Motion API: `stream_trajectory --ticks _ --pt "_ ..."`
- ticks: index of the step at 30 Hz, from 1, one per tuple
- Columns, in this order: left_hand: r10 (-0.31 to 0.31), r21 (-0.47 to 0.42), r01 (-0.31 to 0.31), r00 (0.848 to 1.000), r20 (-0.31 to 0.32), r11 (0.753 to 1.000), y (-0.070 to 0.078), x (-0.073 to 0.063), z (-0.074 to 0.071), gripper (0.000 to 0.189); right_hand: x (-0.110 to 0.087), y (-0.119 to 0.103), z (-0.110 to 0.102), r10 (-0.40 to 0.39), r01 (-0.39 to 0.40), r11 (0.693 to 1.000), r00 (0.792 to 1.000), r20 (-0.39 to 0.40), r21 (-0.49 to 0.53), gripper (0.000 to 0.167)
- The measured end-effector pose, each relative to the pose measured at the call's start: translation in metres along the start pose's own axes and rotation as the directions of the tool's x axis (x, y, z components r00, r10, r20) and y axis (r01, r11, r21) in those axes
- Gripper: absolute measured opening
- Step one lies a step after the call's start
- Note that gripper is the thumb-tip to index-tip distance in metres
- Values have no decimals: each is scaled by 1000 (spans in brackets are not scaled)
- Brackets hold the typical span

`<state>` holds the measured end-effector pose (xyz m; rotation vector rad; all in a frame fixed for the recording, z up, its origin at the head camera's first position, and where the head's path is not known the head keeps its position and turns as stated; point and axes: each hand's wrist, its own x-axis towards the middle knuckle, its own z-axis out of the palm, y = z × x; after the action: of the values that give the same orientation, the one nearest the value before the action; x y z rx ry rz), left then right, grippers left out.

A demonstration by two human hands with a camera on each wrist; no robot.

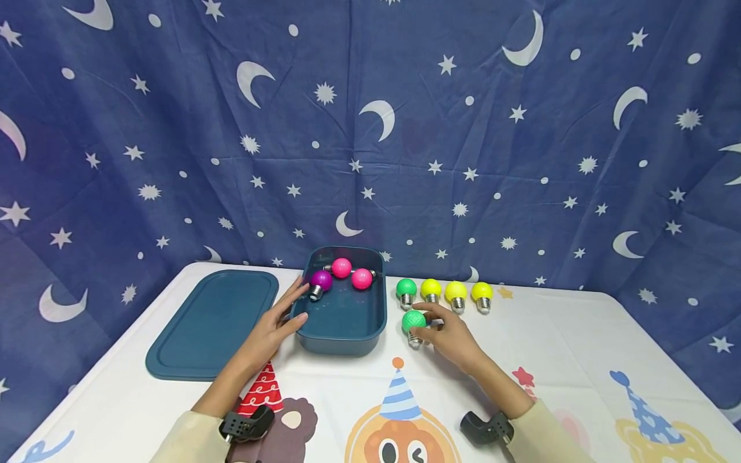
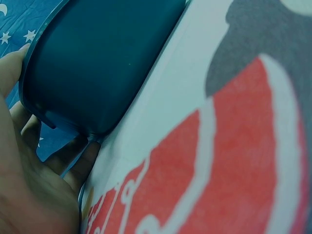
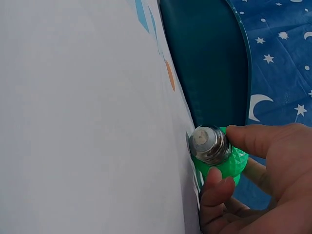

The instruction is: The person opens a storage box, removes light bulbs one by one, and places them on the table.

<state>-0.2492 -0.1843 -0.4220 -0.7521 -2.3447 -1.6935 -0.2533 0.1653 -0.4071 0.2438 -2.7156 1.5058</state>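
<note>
A dark teal box (image 1: 341,346) stands on the table, with two pink light bulbs (image 1: 362,278) and a purple light bulb (image 1: 321,280) inside. My left hand (image 1: 276,326) rests against the box's left side, thumb at the rim and fingers along the wall; the left wrist view shows this hand (image 2: 36,180) touching the wall. To the right of the box, my right hand (image 1: 448,334) pinches a textured green light bulb (image 1: 413,321) between thumb and fingers. Its silver screw base (image 3: 204,140) faces the camera in the right wrist view, low by the tablecloth.
Behind the right hand stands a row: another green bulb (image 1: 406,287) and three yellow bulbs (image 1: 456,290). A flat teal lid (image 1: 211,325) lies left of the box. The white tablecloth (image 1: 556,334) carries cartoon prints, and a blue starry curtain (image 1: 417,161) hangs at the back edge.
</note>
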Motion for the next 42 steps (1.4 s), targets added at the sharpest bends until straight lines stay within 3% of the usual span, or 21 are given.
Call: stream_trajectory --ticks 23,42 --pt "-11 -11 11 1000 -4 1000 -1 0 0 54 -1 -1 0 -29 30 999 999 33 -12 45" --pt "3 -20 -3 1000 4 1000 -1 0 0 54 0 -3 0 7 -6 1000 1000 29 -16 49"
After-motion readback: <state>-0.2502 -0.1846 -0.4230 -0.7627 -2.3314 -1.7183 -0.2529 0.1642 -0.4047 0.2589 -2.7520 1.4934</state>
